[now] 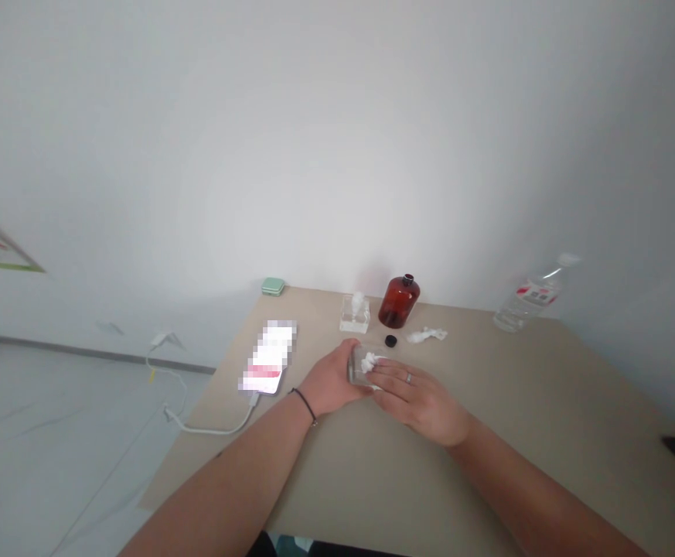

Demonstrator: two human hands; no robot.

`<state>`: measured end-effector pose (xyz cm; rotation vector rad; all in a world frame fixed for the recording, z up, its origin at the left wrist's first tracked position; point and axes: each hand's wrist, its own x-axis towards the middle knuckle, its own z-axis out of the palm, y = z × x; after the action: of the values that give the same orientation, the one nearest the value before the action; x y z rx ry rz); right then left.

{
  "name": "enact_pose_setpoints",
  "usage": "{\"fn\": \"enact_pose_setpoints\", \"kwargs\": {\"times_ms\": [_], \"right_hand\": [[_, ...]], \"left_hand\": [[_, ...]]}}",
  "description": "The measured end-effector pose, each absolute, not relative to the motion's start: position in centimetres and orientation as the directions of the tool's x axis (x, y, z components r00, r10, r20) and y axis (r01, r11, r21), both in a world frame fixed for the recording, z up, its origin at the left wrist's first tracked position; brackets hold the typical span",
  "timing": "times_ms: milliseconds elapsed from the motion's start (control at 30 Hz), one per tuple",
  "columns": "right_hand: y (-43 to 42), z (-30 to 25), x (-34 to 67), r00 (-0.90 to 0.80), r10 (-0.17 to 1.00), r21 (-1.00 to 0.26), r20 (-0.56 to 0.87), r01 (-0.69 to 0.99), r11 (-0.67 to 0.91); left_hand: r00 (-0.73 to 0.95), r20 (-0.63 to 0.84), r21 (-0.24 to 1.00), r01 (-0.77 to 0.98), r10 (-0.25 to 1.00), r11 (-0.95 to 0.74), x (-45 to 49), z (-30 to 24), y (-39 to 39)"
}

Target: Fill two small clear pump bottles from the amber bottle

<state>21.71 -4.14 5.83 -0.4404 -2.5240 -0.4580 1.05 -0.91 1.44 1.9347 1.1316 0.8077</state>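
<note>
My left hand (331, 379) grips a clear, square-edged container (358, 363) by its left side, thumb and fingers around it. Against the container's face, my right hand (418, 398) presses a white wad (369, 362) that looks like crumpled tissue or cotton. Its fingers lie close together over the wad and partly hide the container. Just beyond the hands is a small black cap (391, 340). Behind it stands an uncapped amber bottle (400, 302). A second clear square piece (354, 316), with a whitish tuft at its top, sits left of the bottle.
A twisted white tissue (427, 335) lies right of the cap. A lit phone (271, 357) with a white cable (215, 431) is at left, and a green case (273, 286) at the back corner. A water bottle (534, 298) stands back right on the beige table (488, 402), against the wall.
</note>
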Motion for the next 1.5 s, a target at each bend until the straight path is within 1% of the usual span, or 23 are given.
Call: {"fn": "enact_pose_setpoints", "kwargs": {"times_ms": [67,133,200,267,300,367,467,533,600,700,867,933,1000,1033,1067,1100,1133,1167,1233,1267,1300,1367,1500], "right_hand": [[-4.2,5.7,22.2,-0.817,0.252,0.195,0.519,0.4,0.896],[-4.1,5.4,23.0,-0.816,0.321,0.136,0.481,0.431,0.892],[-3.8,4.7,24.2,-0.782,0.414,0.055,0.466,0.493,0.868],[-3.3,3.6,25.9,-0.691,0.538,-0.037,0.484,0.598,0.801],[-2.9,3.0,26.9,-0.618,0.604,-0.074,0.504,0.665,0.743],[-2.3,2.0,29.1,-0.418,0.748,-0.126,0.516,0.826,0.549],[-1.7,1.4,31.6,-0.116,0.917,-0.143,0.38,0.973,0.183],[-1.5,1.8,32.1,-0.012,0.958,-0.091,0.288,0.995,0.039],[-1.0,2.7,31.4,-0.027,0.961,-0.021,0.275,0.999,0.034],[0.2,4.1,29.4,-0.138,0.946,0.073,0.293,0.99,0.121],[3.1,5.5,27.7,-0.296,0.947,0.193,0.128,0.944,0.269],[3.6,6.1,27.7,-0.346,0.933,0.252,0.093,0.915,0.314],[3.4,7.2,27.5,-0.378,0.917,0.281,0.127,0.9,0.333],[3.0,8.0,27.3,-0.38,0.907,0.262,0.18,0.907,0.329],[2.3,8.8,26.9,-0.365,0.894,0.209,0.259,0.925,0.317],[1.5,9.6,26.3,-0.317,0.878,0.115,0.359,0.948,0.295],[0.6,10.4,25.6,-0.251,0.86,-0.019,0.445,0.957,0.289],[-0.4,11.1,24.8,-0.16,0.853,-0.185,0.497,0.941,0.284],[-2.1,11.9,23.2,-0.047,0.886,-0.492,0.462,0.817,0.3],[-2.7,12.0,22.5,-0.025,0.905,-0.601,0.424,0.74,0.302],[-3.1,12.0,21.9,-0.016,0.922,-0.676,0.387,0.675,0.296],[-3.4,11.4,21.0,-0.015,0.939,-0.752,0.343,0.595,0.284],[-3.1,10.1,20.7,-0.024,0.942,-0.789,0.336,0.539,0.295]], "left_hand": [[0.406,0.14,0.836,0.44,0.903,-0.328,1.1,1.5,-0.9],[0.408,0.13,0.836,0.444,0.904,-0.321,1.0,1.6,-1.0],[0.412,0.13,0.835,0.445,0.902,-0.324,1.0,1.8,-1.1],[0.416,0.127,0.835,0.445,0.9,-0.324,1.0,1.9,-1.1],[0.416,0.119,0.836,0.447,0.902,-0.317,0.9,2.0,-1.1],[0.413,0.098,0.838,0.457,0.906,-0.299,0.9,2.0,-1.1],[0.407,0.09,0.834,0.468,0.909,-0.292,0.9,1.8,-1.1],[0.404,0.096,0.833,0.468,0.91,-0.296,0.9,1.7,-1.0],[0.406,0.098,0.834,0.465,0.909,-0.297,0.9,1.5,-1.0],[0.409,0.108,0.837,0.455,0.906,-0.305,1.0,1.5,-1.0],[0.412,0.111,0.839,0.449,0.905,-0.307,0.9,1.8,-1.1],[0.413,0.106,0.838,0.453,0.905,-0.304,0.9,2.0,-1.1],[0.408,0.104,0.84,0.452,0.907,-0.3,0.8,2.0,-1.2],[0.406,0.103,0.842,0.451,0.908,-0.297,0.9,2.0,-1.2],[0.403,0.105,0.843,0.448,0.909,-0.296,0.9,2.0,-1.2],[0.399,0.109,0.845,0.445,0.91,-0.296,0.9,2.0,-1.2],[0.395,0.116,0.847,0.441,0.911,-0.298,0.9,1.9,-1.2],[0.391,0.124,0.848,0.435,0.912,-0.302,0.9,1.9,-1.2],[0.389,0.135,0.853,0.422,0.911,-0.307,0.9,2.0,-1.2],[0.392,0.134,0.855,0.419,0.91,-0.307,1.0,2.1,-1.2],[0.395,0.13,0.855,0.42,0.909,-0.305,1.0,2.2,-1.2],[0.398,0.123,0.852,0.428,0.909,-0.302,1.0,2.3,-1.2],[0.395,0.13,0.852,0.424,0.909,-0.307,1.0,2.4,-1.2]]}}
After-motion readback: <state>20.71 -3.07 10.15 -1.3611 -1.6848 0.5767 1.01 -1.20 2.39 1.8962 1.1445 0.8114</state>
